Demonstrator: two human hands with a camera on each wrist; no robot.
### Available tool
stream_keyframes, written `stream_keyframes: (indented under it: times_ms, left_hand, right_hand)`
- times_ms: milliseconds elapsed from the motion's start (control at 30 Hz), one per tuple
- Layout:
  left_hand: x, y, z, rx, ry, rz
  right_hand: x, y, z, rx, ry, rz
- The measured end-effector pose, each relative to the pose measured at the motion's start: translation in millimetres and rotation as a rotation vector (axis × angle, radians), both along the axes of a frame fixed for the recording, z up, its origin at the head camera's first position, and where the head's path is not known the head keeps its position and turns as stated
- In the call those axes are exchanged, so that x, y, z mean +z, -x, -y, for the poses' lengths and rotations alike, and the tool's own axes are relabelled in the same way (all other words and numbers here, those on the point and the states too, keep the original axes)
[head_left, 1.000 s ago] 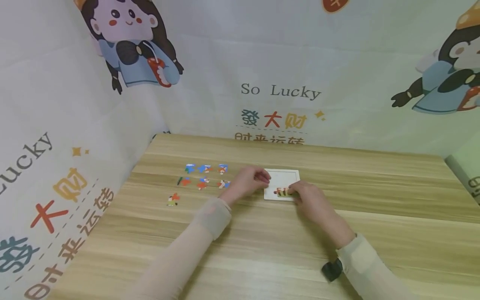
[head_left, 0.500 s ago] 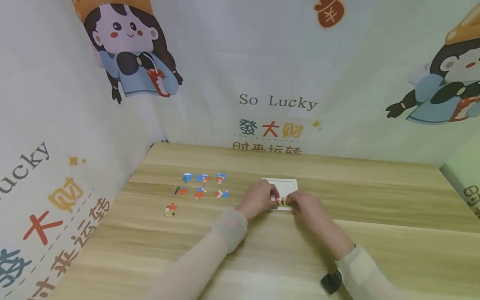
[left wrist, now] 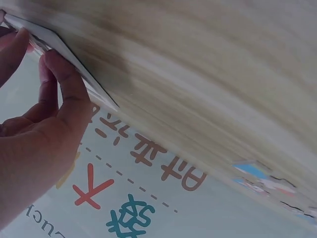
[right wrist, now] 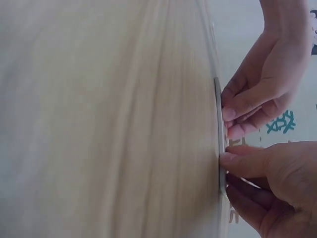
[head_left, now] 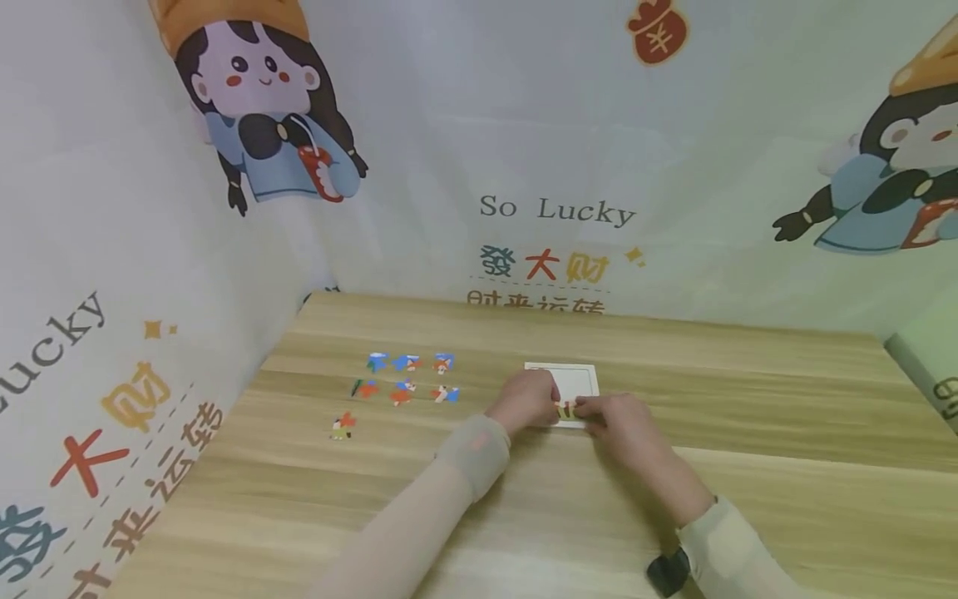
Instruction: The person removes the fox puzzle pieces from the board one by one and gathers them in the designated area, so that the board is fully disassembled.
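Observation:
A white puzzle tray (head_left: 561,366) lies on the wooden table, its far part bare. Joined striped puzzle pieces (head_left: 565,410) sit along its near side, partly covered by fingers. My left hand (head_left: 526,399) pinches the left end of these pieces with curled fingers. At their right end my right hand (head_left: 623,423) pinches with thumb and index finger. Seen from the right wrist, the right thumb overlaps the edge of the tray (right wrist: 218,99), and both hands' fingertips are close together. The left wrist view shows the left hand (left wrist: 49,129) with thumb and index finger low at the tray.
Several loose puzzle pieces (head_left: 404,393) lie in rows left of the tray, with one orange and green piece (head_left: 343,427) nearer the front. A printed cloth backdrop (head_left: 419,166) hangs behind the table (head_left: 748,391). The right wrist carries a black device (head_left: 668,572).
My left hand has moved right, from above the tray's left side onto the striped pieces. The right hand stays at their right end. The head view has tilted up slightly.

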State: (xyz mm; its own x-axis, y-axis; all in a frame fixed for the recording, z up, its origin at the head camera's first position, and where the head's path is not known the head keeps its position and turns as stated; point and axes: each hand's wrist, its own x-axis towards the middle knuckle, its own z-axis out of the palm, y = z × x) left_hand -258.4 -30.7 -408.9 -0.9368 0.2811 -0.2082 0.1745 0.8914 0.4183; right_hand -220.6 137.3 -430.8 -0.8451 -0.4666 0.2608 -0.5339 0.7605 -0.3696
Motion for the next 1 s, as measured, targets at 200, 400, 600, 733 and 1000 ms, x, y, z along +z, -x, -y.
stream_keyframes:
  times_ms: [200,400,600,733,1000]
  left_hand:
    - [3.2,-1.2,-2.5,-0.030,-0.008,0.019]
    - [6.3,-1.9,-2.0,-0.015,-0.041,0.061]
    - [2.2,-0.1,1.4,0.030,-0.144,0.132]
    - [-0.8,1.4,3.7,0.075,-0.236,0.154]
    - [4.2,9.2,22.5,0.116,-0.284,0.137]
  right_hand:
    - [0.3,-1.9,-10.0,0.076,-0.017,-0.024]
    - [-3.7,-3.2,-21.4,0.181,-0.023,-0.005]
    - [-5.9,-9.9,-30.8,0.253,-0.091,0.092]
    - [-7.3,-13.5,-36.6,0.264,-0.108,0.188]
    - [-7.5,-11.9,-35.9,0.268,-0.082,0.194]
